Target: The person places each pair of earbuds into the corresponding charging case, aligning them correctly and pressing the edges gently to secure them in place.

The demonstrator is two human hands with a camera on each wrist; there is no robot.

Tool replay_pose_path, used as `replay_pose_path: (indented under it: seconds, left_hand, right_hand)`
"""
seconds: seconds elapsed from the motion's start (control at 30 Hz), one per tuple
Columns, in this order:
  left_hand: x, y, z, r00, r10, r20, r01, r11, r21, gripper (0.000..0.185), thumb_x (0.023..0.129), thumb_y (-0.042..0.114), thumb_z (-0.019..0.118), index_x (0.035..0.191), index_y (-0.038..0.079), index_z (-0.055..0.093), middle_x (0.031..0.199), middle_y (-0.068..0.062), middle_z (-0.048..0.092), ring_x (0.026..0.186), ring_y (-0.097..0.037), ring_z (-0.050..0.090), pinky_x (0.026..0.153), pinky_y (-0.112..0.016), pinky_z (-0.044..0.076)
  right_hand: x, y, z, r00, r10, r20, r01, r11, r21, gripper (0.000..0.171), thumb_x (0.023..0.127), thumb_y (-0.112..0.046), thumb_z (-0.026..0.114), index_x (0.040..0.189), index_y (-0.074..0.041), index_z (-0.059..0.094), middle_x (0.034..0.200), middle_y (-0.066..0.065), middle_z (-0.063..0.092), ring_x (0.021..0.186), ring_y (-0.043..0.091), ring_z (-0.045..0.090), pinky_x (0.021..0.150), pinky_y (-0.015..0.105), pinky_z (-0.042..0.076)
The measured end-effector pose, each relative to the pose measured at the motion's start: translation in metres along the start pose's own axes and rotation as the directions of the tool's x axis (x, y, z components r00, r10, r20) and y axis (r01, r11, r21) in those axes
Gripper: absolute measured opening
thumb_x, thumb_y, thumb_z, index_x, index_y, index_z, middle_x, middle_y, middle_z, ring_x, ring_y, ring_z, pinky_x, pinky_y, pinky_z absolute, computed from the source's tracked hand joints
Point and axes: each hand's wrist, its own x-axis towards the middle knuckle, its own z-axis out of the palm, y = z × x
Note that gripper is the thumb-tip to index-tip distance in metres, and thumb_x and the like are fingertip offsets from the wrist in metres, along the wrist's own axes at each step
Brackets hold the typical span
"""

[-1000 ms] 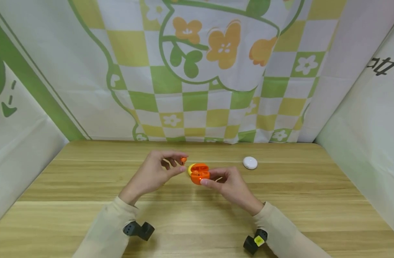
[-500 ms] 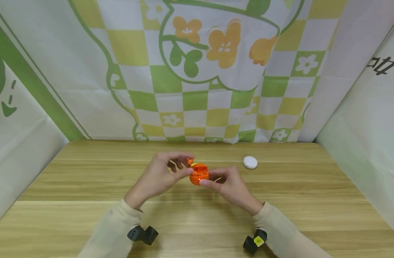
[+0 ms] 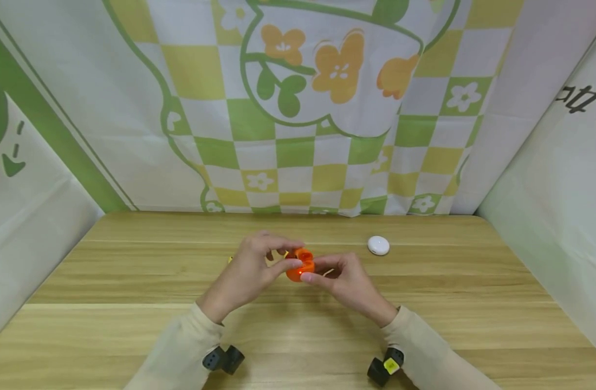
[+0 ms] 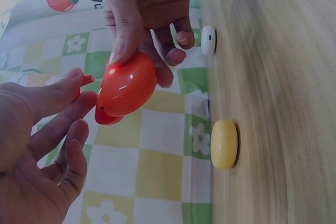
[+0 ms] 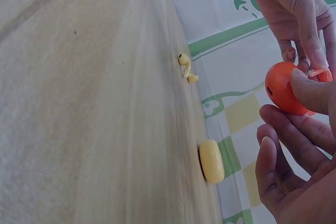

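Note:
An open orange earbud case point(image 3: 298, 271) is held above the wooden table point(image 3: 132, 281). My right hand point(image 3: 313, 269) grips it between thumb and fingers. My left hand point(image 3: 287, 255) pinches a small orange earbud point(image 4: 87, 80) right at the case's open top. In the left wrist view the orange case point(image 4: 126, 87) hangs between my right hand point(image 4: 152, 51) above and my left hand point(image 4: 84, 90) below. The right wrist view shows the orange case point(image 5: 283, 87) from its rounded side. The inside of the case is hidden.
A yellow earbud case point(image 4: 224, 144) lies shut on the table behind my hands. A loose yellow earbud point(image 5: 185, 66) lies to its left. A white case point(image 3: 378, 245) sits to the right. A checked cloth backdrop point(image 3: 298, 135) closes off the far edge.
My left hand has moved right with the orange earbud, from beside the case to its open top. The right hand and case have barely moved.

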Motion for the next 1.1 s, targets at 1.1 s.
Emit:
replay_pose_path:
  seconds: [1.1]
  left_hand:
    - [-0.0022,0.0022,0.0068,0.994,0.105,-0.027,-0.097,0.968,0.231,0.024,0.077,0.011,0.089,0.097,0.011,0.077,0.092,0.004,0.073,0.085,-0.014,0.054,0.072,-0.030,0.048]
  right_hand:
    - [-0.0015,-0.0024,0.0032,0.999,-0.023,0.029,0.021,0.999,0.047,0.020,0.090,-0.008,0.078,0.110,-0.002,0.078,0.102,0.010,0.076,0.084,0.021,0.072,0.070,0.030,0.059]
